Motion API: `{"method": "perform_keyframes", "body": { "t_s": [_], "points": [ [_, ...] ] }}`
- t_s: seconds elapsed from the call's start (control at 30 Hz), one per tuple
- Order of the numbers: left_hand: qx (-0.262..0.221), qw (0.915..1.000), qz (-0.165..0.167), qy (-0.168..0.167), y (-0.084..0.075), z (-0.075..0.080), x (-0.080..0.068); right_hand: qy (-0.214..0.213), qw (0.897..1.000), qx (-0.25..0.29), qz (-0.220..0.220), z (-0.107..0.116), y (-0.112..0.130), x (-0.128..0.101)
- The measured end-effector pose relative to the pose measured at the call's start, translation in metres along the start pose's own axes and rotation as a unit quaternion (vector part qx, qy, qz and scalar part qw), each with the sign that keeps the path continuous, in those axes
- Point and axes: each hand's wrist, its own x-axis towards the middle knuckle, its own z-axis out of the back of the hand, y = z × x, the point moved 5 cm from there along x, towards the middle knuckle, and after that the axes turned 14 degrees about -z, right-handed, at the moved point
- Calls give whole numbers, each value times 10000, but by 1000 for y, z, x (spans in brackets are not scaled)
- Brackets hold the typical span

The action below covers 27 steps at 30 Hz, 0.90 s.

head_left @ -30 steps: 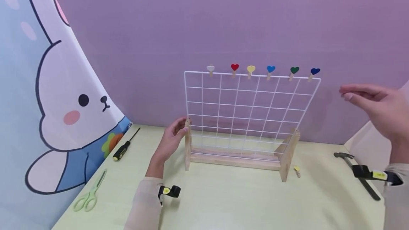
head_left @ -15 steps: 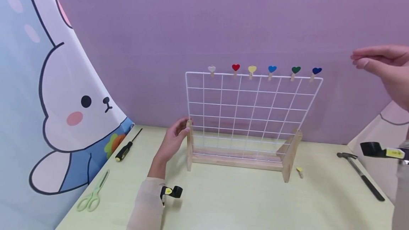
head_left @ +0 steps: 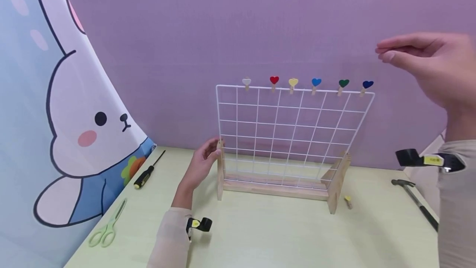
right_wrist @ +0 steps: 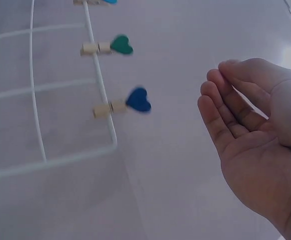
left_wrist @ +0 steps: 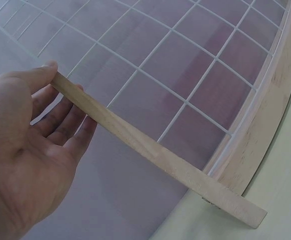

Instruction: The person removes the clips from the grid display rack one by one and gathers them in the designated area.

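A white wire grid [head_left: 286, 131] stands in a wooden stand [head_left: 275, 189]. My left hand [head_left: 202, 162] grips the top of the stand's left side piece; in the left wrist view the thumb and fingers of that hand [left_wrist: 40, 120] pinch the wooden side piece [left_wrist: 150, 150]. Several small heart clothespins line the grid's top wire, among them a red one [head_left: 274, 80], a green one [head_left: 343, 83] and a dark blue one [head_left: 367, 84]. My right hand [head_left: 431, 61] is raised above and right of the grid, fingers loosely bent and holding nothing, apart from the dark blue clothespin [right_wrist: 138, 100].
A yellow heart clothespin [head_left: 348, 202] lies on the table [head_left: 282, 235] right of the stand. A hammer [head_left: 416, 202] lies at the right edge. On the left are a screwdriver [head_left: 144, 177] and green scissors [head_left: 105, 230]. A purple backdrop [head_left: 186, 53] rises behind.
My right hand has risen beside the grid, first drifting right and then back left. The left hand keeps its grip on the stand, and the clothespins stay in place.
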Motion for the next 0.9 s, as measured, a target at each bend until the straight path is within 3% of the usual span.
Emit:
{"method": "perform_keyframes", "body": {
  "t_s": [0.47,0.9],
  "points": [
    [28,10000,38,39,0,0,1,1091,9934,235,-260,-60,25,16],
    [30,10000,39,23,3,-1,0,1455,9892,67,-178,-107,49,26]
  ]
}}
